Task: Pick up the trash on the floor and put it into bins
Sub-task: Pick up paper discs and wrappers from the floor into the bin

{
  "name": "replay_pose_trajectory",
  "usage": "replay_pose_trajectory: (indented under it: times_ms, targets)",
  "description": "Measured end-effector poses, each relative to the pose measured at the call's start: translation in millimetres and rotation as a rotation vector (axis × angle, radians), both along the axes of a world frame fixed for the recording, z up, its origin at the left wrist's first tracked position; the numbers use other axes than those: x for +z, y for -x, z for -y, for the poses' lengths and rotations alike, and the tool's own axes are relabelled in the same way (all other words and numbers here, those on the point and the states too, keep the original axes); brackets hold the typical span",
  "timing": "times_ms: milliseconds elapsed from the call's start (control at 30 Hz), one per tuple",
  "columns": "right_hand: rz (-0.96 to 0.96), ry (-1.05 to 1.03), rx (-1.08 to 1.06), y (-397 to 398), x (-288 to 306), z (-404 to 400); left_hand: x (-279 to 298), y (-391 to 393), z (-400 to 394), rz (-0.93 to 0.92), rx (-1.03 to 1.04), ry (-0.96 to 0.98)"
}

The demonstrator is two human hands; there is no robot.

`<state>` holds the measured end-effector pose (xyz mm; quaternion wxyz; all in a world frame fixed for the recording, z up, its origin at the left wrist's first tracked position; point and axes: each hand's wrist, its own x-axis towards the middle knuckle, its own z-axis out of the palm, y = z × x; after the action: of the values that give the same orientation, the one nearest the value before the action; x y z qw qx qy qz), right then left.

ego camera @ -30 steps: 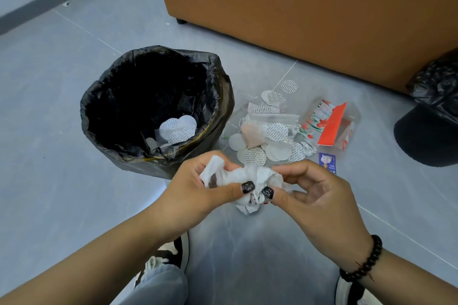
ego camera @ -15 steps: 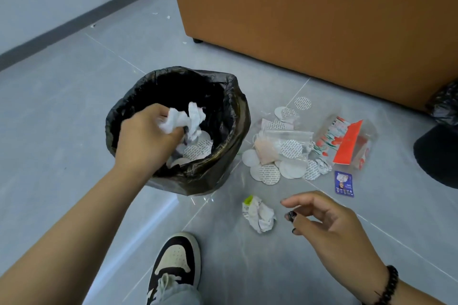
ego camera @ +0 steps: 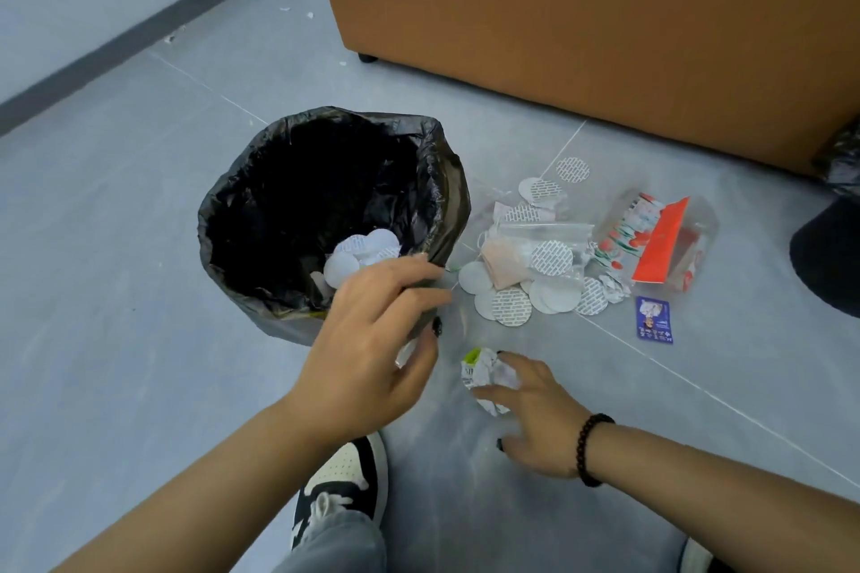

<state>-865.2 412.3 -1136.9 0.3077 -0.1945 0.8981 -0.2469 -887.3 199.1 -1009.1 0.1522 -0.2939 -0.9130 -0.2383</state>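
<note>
A bin lined with a black bag [ego camera: 446, 181] stands on the grey floor, with white round seals [ego camera: 363, 251] and paper inside. My left hand [ego camera: 372, 340] hovers by the bin's near rim, fingers spread and holding nothing. A crumpled white paper ball with a green spot [ego camera: 481, 370] lies on the floor to the right of that hand. My right hand [ego camera: 535, 414] reaches over it, with a fingertip above the ball and the thumb below it. More round seals [ego camera: 512, 305], a clear zip bag [ego camera: 540, 242], a red and white wrapper [ego camera: 656, 247] and a small blue card [ego camera: 654, 320] lie right of the bin.
A brown cabinet [ego camera: 581, 14] stands behind the litter. A second black bin [ego camera: 833, 256] is at the right edge. My black and white shoe [ego camera: 344, 479] is just below my left hand. A dark skirting line [ego camera: 139, 42] runs along the wall at upper left.
My left hand carried white tissue into the bin, let it go, and has drawn back to the near rim. My right hand dropped onto the crumpled paper ball on the floor.
</note>
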Motion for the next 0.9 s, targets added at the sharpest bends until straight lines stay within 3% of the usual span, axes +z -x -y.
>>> replay_pose_trajectory:
  times_ms: [133, 300, 433, 533, 633, 733, 900]
  targets:
    - [0.105, -0.256, 0.214, 2, -25, -5, -5, -4, 1, 0.067, 0.026, 0.076]
    - [0.127, -0.281, 0.145, -7, -36, -25, -15, -16, 2, 0.056, -0.027, 0.028]
    - [0.070, 0.008, -0.164, -16, -31, -43, -23, -23, -5, 0.113, -0.168, 0.034]
    - [0.043, 0.256, -0.541, -21, -8, -48, -26, -23, -5, 0.236, -0.220, 0.011]
    - [0.173, 0.530, -0.779, -21, 30, -38, -28, -26, -5, 0.414, -0.141, -0.099]
    - [0.420, 0.814, -0.766, -17, 71, -25, -30, -29, -7, 0.589, -0.060, -0.238]
    - [0.686, 1.095, -0.687, -12, 102, -15, -27, -30, -11, 0.827, -0.044, -0.368]
